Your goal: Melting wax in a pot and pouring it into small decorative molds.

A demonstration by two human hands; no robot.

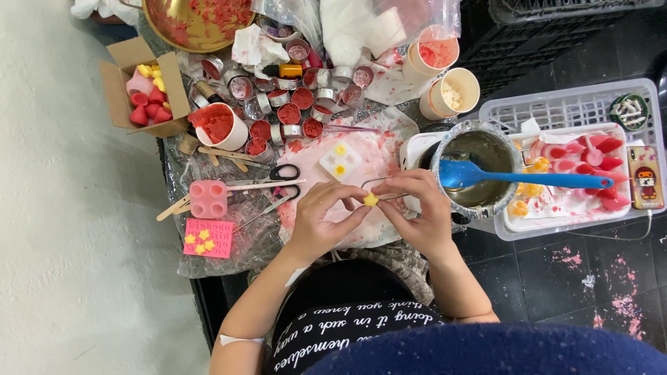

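A small yellow star-shaped wax piece [371,200] is pinched between the fingertips of both hands. My left hand [321,219] grips it from the left and my right hand [415,212] from the right, above a pink-stained white work sheet [372,149]. A thin metal wire [379,182] curves out from under my right fingers. A white mould [340,161] with two yellow stars lies just behind my hands.
A metal pot [479,139] of dark liquid holds a blue spatula [528,178]. A white basket [577,111] carries a tray of red and pink wax shapes. Scissors [274,177], pink moulds [208,198], several small tins of red wax [288,111], cups and a cardboard box [142,87] crowd the left.
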